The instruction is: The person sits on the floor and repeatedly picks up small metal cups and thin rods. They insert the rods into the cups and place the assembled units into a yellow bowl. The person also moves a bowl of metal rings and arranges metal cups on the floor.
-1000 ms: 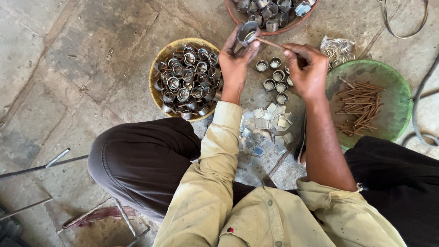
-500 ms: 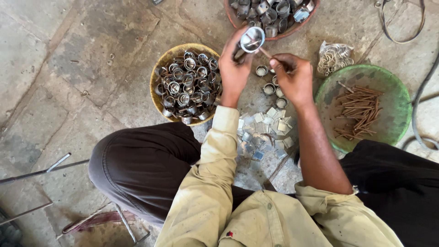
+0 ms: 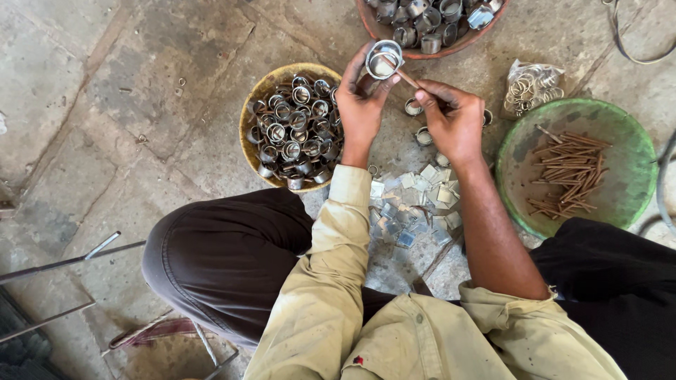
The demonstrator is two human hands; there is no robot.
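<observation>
Metal ring point(image 3: 384, 59) pinched in left hand point(image 3: 360, 105) fingers at twelve o'clock. Thin stick point(image 3: 408, 79) gripped by right hand point(image 3: 454, 119), fingers pressed together, tip at ring. Yellow bowl point(image 3: 262, 95) of rings at ten o'clock, green bowl point(image 3: 627, 190) at three.

Three bowls: yellow point(image 3: 255, 112), green point(image 3: 637, 151), brown point(image 3: 380, 32); two hands point(image 3: 362, 105) point(image 3: 454, 119).

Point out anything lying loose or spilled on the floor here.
A few metal rings lie loose on the stone floor between the bowls, and small square metal plates are scattered in an untidy heap below the right hand.
</observation>
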